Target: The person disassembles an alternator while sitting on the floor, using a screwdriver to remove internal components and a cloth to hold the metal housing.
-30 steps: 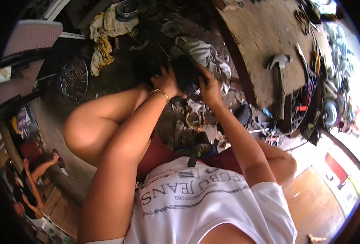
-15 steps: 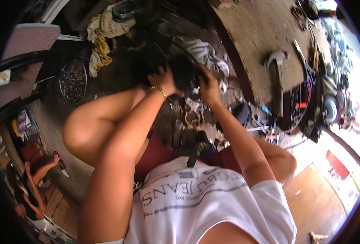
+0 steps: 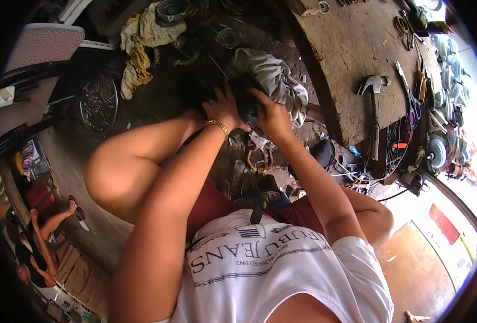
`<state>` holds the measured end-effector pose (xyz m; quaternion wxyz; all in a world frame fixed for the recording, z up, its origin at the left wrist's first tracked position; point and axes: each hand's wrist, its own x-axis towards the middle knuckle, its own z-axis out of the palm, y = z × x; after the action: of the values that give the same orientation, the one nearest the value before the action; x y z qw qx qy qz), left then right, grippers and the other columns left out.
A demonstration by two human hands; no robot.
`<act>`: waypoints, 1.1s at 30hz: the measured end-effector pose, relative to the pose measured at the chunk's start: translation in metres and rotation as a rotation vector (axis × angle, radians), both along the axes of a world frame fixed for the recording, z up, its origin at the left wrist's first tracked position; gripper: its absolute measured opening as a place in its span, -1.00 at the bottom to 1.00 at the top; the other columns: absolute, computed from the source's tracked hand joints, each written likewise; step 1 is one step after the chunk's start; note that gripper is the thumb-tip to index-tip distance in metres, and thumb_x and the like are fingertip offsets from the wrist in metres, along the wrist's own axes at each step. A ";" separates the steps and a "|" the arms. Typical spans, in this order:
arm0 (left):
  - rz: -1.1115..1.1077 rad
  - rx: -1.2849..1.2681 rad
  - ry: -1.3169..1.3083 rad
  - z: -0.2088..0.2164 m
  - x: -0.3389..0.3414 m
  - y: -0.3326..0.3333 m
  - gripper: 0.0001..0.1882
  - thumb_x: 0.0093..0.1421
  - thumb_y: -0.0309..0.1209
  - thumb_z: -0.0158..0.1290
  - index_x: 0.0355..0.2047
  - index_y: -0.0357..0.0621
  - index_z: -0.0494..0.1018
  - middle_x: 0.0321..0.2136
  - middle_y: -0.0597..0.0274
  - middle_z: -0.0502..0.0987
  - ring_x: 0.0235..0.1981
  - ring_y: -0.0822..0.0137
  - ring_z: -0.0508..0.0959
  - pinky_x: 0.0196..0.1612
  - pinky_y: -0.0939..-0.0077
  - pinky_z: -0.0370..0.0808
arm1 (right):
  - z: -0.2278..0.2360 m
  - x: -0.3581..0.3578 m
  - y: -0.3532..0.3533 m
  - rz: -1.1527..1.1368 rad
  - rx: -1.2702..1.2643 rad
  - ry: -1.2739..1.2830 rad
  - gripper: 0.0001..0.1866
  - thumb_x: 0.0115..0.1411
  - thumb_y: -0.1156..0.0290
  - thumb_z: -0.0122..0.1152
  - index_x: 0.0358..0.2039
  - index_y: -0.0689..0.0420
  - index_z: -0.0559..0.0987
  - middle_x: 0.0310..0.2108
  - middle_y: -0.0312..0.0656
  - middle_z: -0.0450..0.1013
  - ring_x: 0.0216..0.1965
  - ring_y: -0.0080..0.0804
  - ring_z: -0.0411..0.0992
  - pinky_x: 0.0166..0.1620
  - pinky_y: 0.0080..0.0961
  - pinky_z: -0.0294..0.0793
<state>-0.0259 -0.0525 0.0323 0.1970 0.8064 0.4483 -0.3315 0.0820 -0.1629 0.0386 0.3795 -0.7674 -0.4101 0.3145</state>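
Left hand (image 3: pixel 225 110) spread on one dark object (image 3: pixel 245 103); right hand (image 3: pixel 275 119) curled at its edge, grip unclear. From hands: one hammer (image 3: pixel 376 107), three o'clock; one basin (image 3: pixel 116 101), nine o'clock.

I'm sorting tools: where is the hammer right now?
In the head view, the hammer lies on the right, atop the wooden bench, left of the scissors.
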 end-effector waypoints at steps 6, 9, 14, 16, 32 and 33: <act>0.028 -0.019 0.011 -0.006 -0.013 0.007 0.56 -0.48 0.17 0.48 0.42 -0.12 -0.20 0.35 -0.18 0.03 0.18 -0.17 0.40 0.19 -0.15 0.25 | 0.087 0.016 -0.069 0.033 -0.051 0.093 -0.54 0.21 0.68 0.00 0.12 0.09 0.48 -0.12 0.11 0.54 -0.08 -0.01 0.55 -0.09 -0.37 0.52; 0.030 0.008 0.014 -0.003 -0.009 0.002 0.57 -0.51 0.18 0.49 0.42 -0.11 -0.19 0.35 -0.18 0.04 0.17 -0.16 0.41 0.17 -0.14 0.26 | 0.096 0.019 -0.070 0.004 -0.079 0.111 -0.55 0.22 0.70 -0.02 0.12 0.12 0.48 -0.14 0.04 0.57 -0.11 -0.15 0.60 -0.11 -0.44 0.52; -0.003 -0.028 -0.004 -0.008 0.004 0.009 0.59 -0.53 0.18 0.49 0.42 -0.07 -0.20 0.36 -0.19 0.03 0.17 -0.17 0.41 0.17 -0.14 0.26 | -0.023 0.018 -0.043 -0.191 0.136 0.117 -0.60 0.25 0.68 0.00 0.09 0.18 0.49 -0.03 -0.01 0.54 0.07 -0.29 0.49 0.10 -0.50 0.39; 0.012 -0.038 -0.027 -0.008 -0.008 0.013 0.58 -0.51 0.16 0.49 0.43 -0.05 -0.22 0.36 -0.18 0.03 0.18 -0.24 0.38 0.19 -0.15 0.25 | 0.012 -0.002 -0.032 -0.064 -0.018 0.211 -0.59 0.24 0.67 0.01 0.10 0.15 0.49 -0.01 0.02 0.53 0.03 -0.27 0.51 0.06 -0.49 0.41; 0.022 -0.038 -0.014 -0.011 -0.008 0.009 0.52 -0.46 0.13 0.49 0.41 -0.10 -0.17 0.34 -0.20 0.05 0.17 -0.24 0.38 0.20 -0.14 0.25 | 0.013 0.002 -0.027 -0.068 0.005 0.209 -0.61 0.26 0.65 0.00 0.11 0.23 0.47 0.06 -0.01 0.49 0.12 -0.33 0.44 0.15 -0.49 0.35; 0.030 -0.021 -0.015 -0.008 -0.003 0.008 0.52 -0.45 0.13 0.49 0.41 -0.09 -0.18 0.34 -0.19 0.05 0.17 -0.23 0.38 0.20 -0.14 0.25 | 0.022 0.001 -0.034 -0.032 -0.045 0.166 -0.61 0.26 0.66 0.00 0.11 0.24 0.46 0.07 -0.01 0.49 0.13 -0.33 0.44 0.15 -0.49 0.35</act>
<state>-0.0293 -0.0443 0.0245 0.2140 0.8000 0.4552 -0.3271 0.0826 -0.1970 0.0608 0.3998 -0.7535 -0.3576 0.3802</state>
